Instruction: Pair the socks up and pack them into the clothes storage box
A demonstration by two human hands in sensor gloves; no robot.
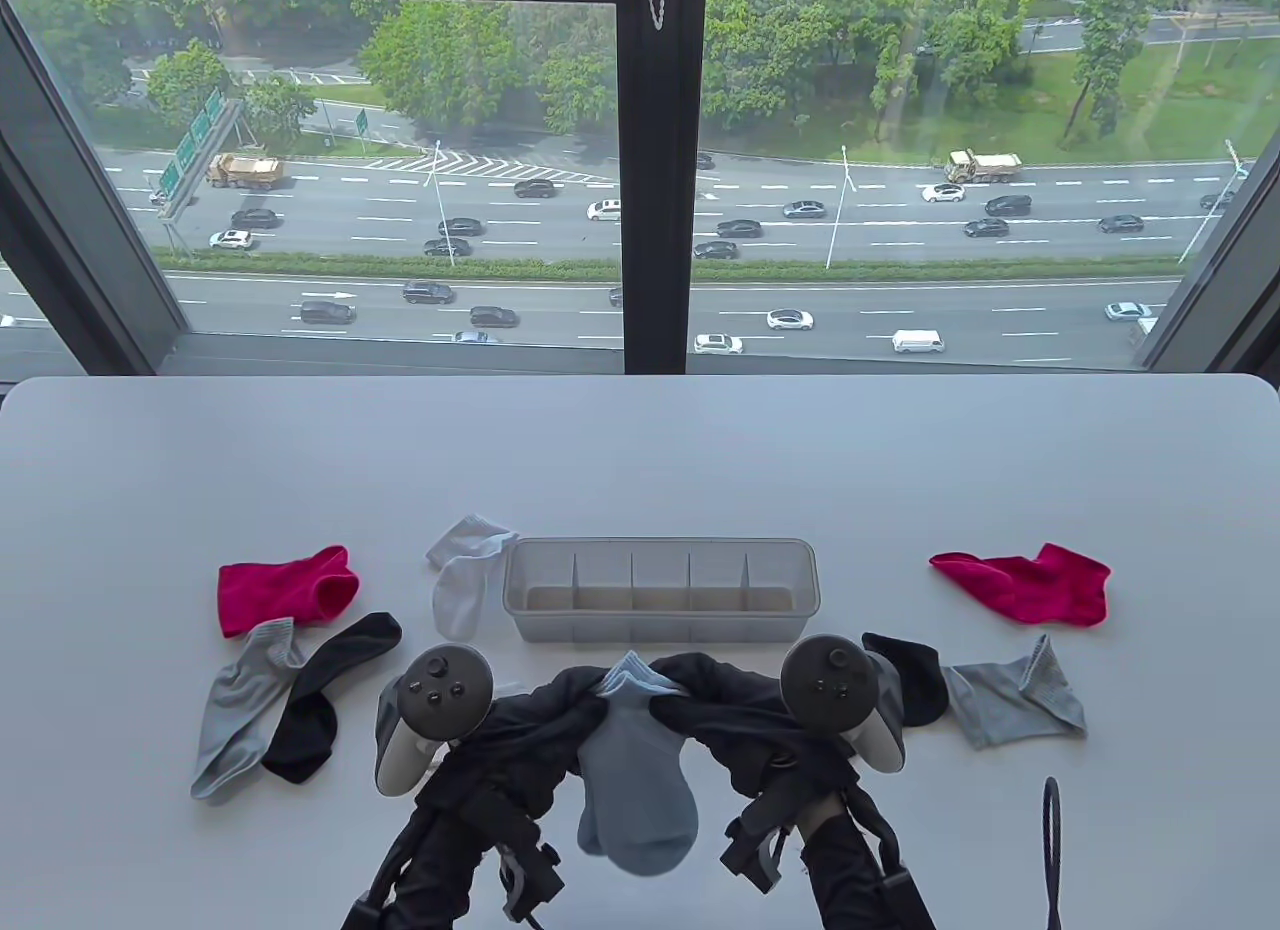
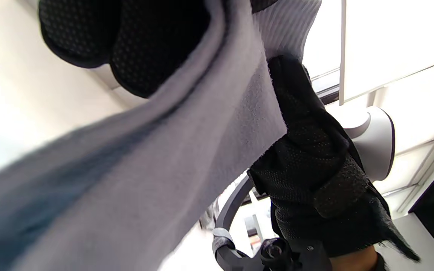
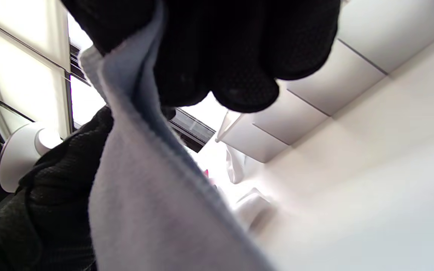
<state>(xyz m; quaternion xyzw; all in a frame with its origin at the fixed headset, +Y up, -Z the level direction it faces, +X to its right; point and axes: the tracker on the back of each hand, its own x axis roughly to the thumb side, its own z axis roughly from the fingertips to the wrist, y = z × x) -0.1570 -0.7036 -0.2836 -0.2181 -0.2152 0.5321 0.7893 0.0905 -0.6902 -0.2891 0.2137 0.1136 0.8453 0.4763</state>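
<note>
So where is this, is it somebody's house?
Hard to say. It is a room high up in a tall building, maybe a flat or an office. The big window looks down on a busy road with cars far below, and a plain white table stands right against it.

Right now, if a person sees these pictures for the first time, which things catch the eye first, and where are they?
First, the pair of light blue socks held up at the near middle of the table by both gloved hands, the left hand and the right hand pinching the cuffs. Just beyond stands the grey translucent plastic storage box with its dividers. Then the two bright magenta socks, one far left and one far right.
</note>
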